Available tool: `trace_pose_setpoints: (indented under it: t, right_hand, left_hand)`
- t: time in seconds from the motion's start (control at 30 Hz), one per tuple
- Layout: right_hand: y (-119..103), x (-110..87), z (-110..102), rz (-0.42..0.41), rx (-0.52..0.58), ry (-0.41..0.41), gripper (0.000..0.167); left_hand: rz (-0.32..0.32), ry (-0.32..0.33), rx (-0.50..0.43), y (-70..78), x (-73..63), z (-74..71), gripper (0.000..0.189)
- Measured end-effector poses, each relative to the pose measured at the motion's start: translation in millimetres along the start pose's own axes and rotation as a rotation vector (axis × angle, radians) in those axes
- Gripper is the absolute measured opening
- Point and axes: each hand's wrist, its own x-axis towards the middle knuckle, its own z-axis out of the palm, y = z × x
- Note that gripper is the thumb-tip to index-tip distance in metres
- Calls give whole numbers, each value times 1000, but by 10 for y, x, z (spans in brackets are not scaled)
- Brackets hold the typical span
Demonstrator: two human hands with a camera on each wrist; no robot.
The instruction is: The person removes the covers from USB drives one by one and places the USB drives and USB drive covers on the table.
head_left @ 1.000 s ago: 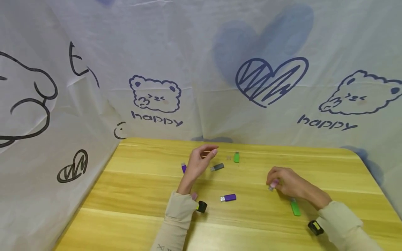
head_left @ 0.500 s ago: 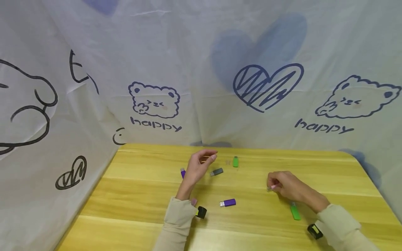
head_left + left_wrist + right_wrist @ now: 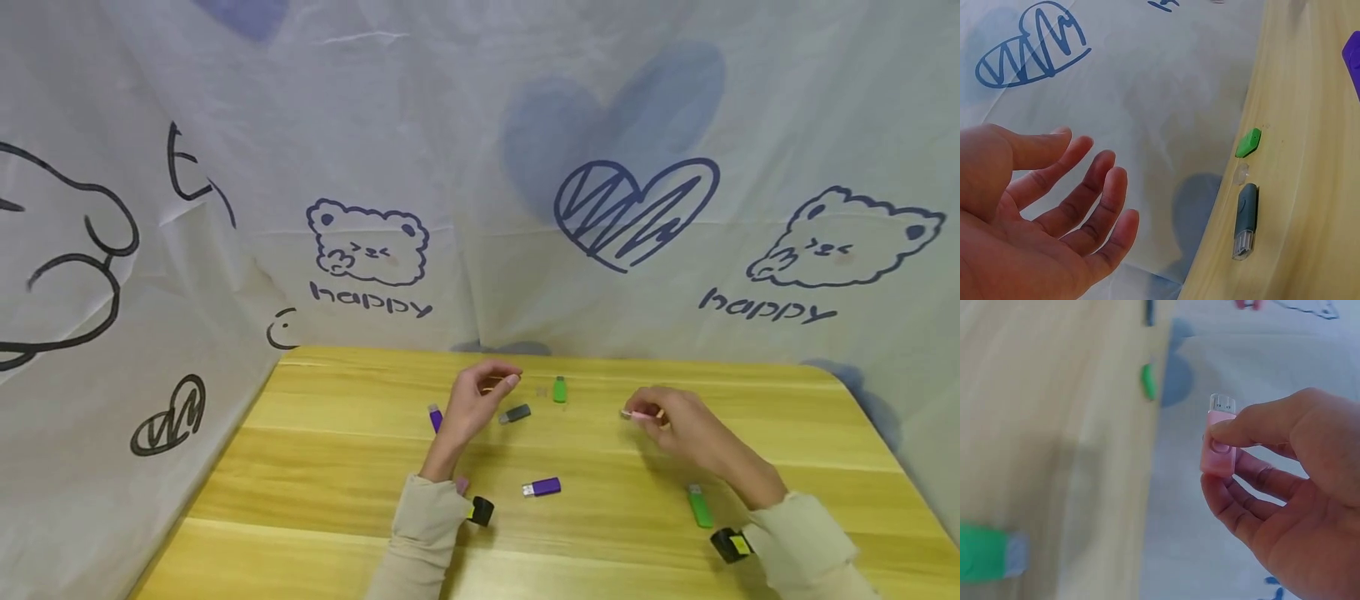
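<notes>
My right hand [image 3: 686, 423] pinches a pink USB stick [image 3: 1217, 459] between thumb and fingers, above the table's right half. A clear cap [image 3: 1223, 402] covers its plug end. My left hand [image 3: 474, 404] hovers over the back middle with loosely bent fingers, holding nothing; its palm shows in the left wrist view. Closest to it lies a dark grey USB stick [image 3: 515, 414], a clear cap on its plug. Just behind that are a small clear piece [image 3: 541, 392] and a green USB stick [image 3: 559, 390]. A purple USB stick [image 3: 436, 418] is partly hidden by the left hand.
Another purple USB stick [image 3: 542, 487] lies mid-table, and a second green one [image 3: 700, 507] near the right forearm. Something pink [image 3: 462, 484] peeks out beside the left cuff. A printed white cloth [image 3: 495, 292] hangs behind the wooden table [image 3: 315, 467].
My right hand has lifted and moved slightly left and away from me with the pink USB stick, which now points left. My left hand has stayed nearly still.
</notes>
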Motion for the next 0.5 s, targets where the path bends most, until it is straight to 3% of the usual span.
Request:
trace_pose_setpoints:
  t: [0.23, 0.5]
  right_hand:
    - [-216, 95, -31, -93, 5, 135, 14]
    - [-474, 225, 85, -54, 121, 202, 15]
  left_hand:
    - [9, 6, -31, -88, 21, 34, 20]
    - [49, -55, -43, -42, 22, 35, 21]
